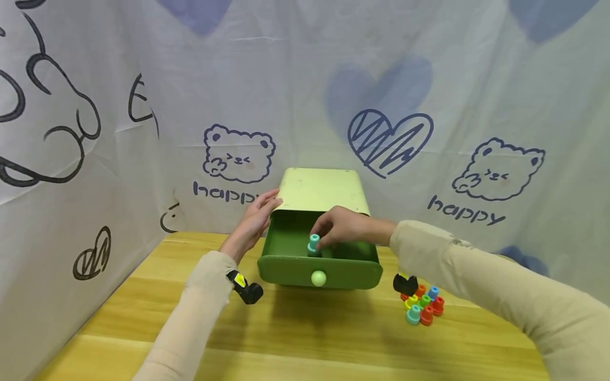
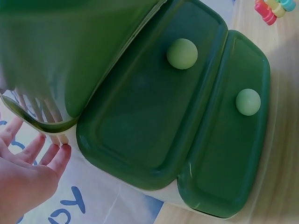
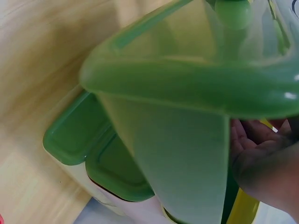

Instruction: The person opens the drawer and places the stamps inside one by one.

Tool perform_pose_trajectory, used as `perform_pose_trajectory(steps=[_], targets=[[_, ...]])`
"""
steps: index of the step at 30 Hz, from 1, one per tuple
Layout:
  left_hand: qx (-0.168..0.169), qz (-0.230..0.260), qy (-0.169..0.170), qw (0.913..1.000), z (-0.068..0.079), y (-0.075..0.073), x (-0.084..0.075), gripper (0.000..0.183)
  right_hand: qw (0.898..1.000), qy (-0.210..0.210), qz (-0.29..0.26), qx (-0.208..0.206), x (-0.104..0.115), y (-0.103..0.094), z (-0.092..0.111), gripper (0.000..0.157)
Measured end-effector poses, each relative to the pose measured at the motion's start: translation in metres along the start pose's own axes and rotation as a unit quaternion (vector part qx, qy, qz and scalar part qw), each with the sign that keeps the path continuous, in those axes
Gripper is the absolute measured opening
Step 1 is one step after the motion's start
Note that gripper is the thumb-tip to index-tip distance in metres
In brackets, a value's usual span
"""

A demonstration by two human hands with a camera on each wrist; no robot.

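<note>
A small cabinet (image 1: pixel 321 190) with a pale yellow-green top stands against the cloth, its top green drawer (image 1: pixel 288 271) pulled out. My right hand (image 1: pixel 344 226) reaches over the drawer, thumb and fingers pinching a teal stepped peg (image 1: pixel 313 242) just behind the drawer front. In the right wrist view the drawer blocks the peg and part of the right hand (image 3: pixel 264 151). My left hand (image 1: pixel 254 219) rests its extended fingers on the cabinet's left side. The left wrist view shows that left hand (image 2: pixel 35 170) with its fingertips at the cabinet's edge.
Several coloured pegs (image 1: pixel 425 302) stand grouped on the wooden table (image 1: pixel 267 352), right of the cabinet. Below the pulled-out drawer are two closed drawers, a middle drawer (image 2: pixel 145 116) and a bottom drawer (image 2: pixel 226 154), with round knobs. Printed cloth (image 1: pixel 305 95) hangs behind and at the left.
</note>
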State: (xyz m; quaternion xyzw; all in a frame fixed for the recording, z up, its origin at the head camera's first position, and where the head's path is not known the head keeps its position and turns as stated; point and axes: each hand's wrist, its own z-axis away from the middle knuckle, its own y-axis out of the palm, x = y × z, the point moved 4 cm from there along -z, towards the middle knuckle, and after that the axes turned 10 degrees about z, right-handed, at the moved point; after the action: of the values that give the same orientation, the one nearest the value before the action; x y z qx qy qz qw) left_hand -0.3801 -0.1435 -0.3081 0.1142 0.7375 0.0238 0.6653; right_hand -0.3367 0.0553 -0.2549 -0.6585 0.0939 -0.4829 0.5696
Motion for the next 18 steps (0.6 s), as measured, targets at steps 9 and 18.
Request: perform_pose_trajectory(steps=[9,18], targets=[[-0.003,0.001,-0.001,1.0,0.0003,0.0007,0.0015,0.057,1.0,0.003,-0.02,0.001,-0.0016,0.0065,-0.0015,0.02],[-0.005,0.006,0.005,1.0,-0.0007,-0.0003,-0.0002,0.057,0.999,-0.004,-0.033,-0.004,-0.003,0.0025,0.0039,0.024]])
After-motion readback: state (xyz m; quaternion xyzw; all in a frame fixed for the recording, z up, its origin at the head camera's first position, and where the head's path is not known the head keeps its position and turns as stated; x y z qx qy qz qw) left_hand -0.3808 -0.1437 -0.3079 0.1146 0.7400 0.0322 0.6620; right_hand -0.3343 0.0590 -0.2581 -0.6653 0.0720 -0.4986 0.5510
